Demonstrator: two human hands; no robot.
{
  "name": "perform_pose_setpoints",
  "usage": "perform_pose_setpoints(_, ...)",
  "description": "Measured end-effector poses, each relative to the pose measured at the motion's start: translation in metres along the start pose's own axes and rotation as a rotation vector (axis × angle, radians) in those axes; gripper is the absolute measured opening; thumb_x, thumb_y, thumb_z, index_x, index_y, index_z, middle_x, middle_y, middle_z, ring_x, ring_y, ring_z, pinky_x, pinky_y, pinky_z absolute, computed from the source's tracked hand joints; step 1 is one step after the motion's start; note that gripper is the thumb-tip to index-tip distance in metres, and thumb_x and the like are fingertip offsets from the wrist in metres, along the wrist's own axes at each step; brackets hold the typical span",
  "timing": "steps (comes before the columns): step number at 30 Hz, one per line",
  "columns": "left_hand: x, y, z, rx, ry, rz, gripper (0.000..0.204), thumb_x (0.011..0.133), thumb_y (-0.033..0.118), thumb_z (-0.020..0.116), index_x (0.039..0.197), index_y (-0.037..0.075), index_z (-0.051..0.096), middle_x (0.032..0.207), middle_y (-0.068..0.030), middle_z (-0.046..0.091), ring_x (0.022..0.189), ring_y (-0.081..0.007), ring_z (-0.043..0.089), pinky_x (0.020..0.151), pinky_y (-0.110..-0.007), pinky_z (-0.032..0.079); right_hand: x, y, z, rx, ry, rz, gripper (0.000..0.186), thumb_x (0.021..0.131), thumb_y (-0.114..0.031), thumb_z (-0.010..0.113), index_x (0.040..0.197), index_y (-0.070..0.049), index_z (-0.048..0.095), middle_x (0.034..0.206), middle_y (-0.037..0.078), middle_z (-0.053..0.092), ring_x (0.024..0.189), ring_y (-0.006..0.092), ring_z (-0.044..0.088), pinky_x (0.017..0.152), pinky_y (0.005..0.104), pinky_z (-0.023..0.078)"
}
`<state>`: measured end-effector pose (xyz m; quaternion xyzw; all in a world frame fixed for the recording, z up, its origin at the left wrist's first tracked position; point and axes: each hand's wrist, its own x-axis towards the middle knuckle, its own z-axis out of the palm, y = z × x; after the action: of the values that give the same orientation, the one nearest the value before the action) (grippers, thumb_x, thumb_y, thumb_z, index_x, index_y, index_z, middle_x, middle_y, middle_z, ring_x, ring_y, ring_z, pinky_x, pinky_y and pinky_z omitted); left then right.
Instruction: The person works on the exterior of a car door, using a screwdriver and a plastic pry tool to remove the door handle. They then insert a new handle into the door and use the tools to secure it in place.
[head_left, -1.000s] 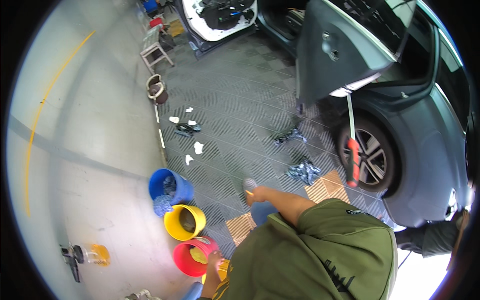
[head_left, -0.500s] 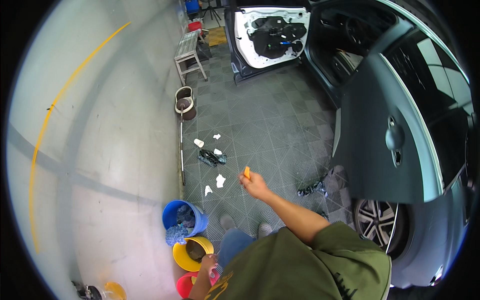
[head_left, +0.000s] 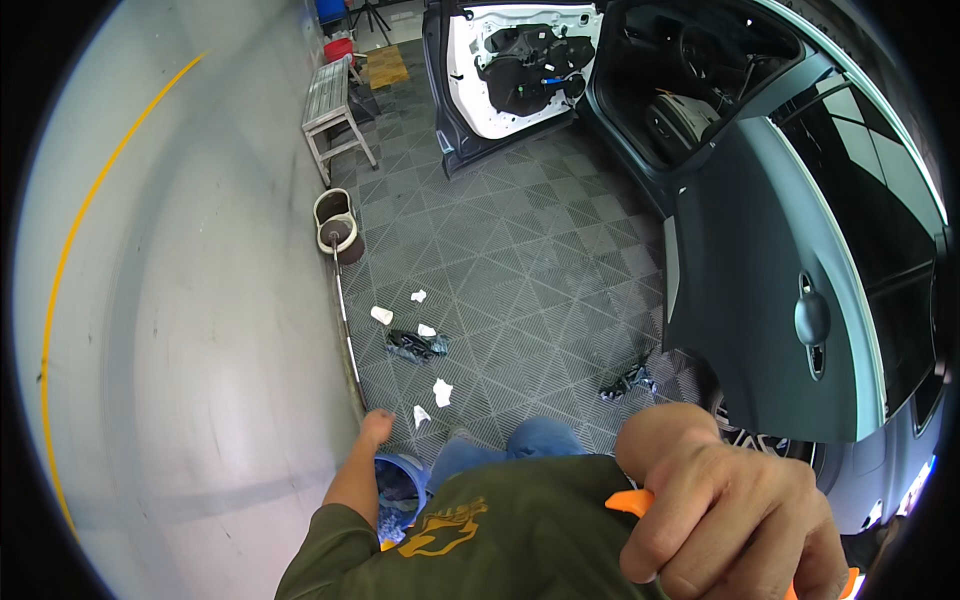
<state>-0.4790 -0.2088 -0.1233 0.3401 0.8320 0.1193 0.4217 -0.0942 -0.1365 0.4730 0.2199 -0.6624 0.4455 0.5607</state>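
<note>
Orange tool (head_left: 630, 502) clenched in the right hand (head_left: 730, 520), best held clear of the rear car door (head_left: 740, 270); left hand (head_left: 378, 427): cannot tell.

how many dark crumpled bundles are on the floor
2: one bundle by the white scraps, one bundle left of the car. More may be hidden behind the right hand.
</note>
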Motion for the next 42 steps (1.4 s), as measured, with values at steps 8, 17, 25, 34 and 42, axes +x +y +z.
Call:
perform_pose_setpoints(8,0.054,0.125,-0.019,0.137,-0.106,0.120,0.036,0.085,0.033,0.059,0.105,0.004,0.069,0.105,-0.0190,0.068,0.100,-0.0346,0.063,0.089,-0.040,0.048,0.018,0.068,-0.054,-0.059,0.144,-0.278,0.021,0.091,-0.010,0.055,0.109,-0.019,0.062,0.058,-0.004,0.047,0.036,0.0046,0.031,0.041,0.0219,0.034)
perform_pose_setpoints(17,0.077,0.151,-0.022,0.260,-0.386,0.090,0.042,0.085,0.039,0.059,0.100,0.002,0.071,0.104,-0.0217,0.067,0.098,-0.0367,0.063,0.087,-0.042,0.048,0.037,0.099,-0.107,-0.239,0.084,-0.084,0.027,0.088,-0.007,0.057,0.114,-0.015,0.061,0.058,-0.006,0.049,0.035,0.0030,0.032,0.039,0.0189,0.033)
perform_pose_setpoints(25,0.183,0.228,-0.079,0.606,-0.481,0.354,0.042,0.087,0.040,0.058,0.094,0.000,0.069,0.103,-0.0221,0.066,0.098,-0.0367,0.063,0.084,-0.043,0.048,0.048,0.171,-0.086,-0.523,0.205,-0.069,0.036,0.087,-0.007,0.058,0.121,-0.018,0.059,0.060,-0.006,0.051,0.036,0.0027,0.032,0.038,0.0192,0.032)
perform_pose_setpoints(34,0.303,0.240,-0.101,0.490,-0.454,0.463,0.035,0.084,0.036,0.060,0.088,0.001,0.067,0.090,-0.0192,0.068,0.088,-0.0355,0.064,0.076,-0.044,0.049,0.079,0.250,-0.060,-0.538,0.274,0.081,0.012,0.095,-0.024,0.057,0.095,-0.014,0.063,0.062,0.002,0.050,0.039,0.0084,0.033,0.040,0.0239,0.027)
perform_pose_setpoints(42,0.325,0.159,-0.118,0.585,-0.637,0.340,0.035,0.082,0.032,0.060,0.088,0.000,0.070,0.088,-0.0209,0.069,0.085,-0.0326,0.067,0.076,-0.042,0.050,0.090,0.268,-0.046,-0.376,0.272,0.152,0.015,0.087,-0.001,0.045,0.078,-0.013,0.047,0.054,0.009,0.042,0.039,0.0155,0.035,0.039,0.0291,0.024)
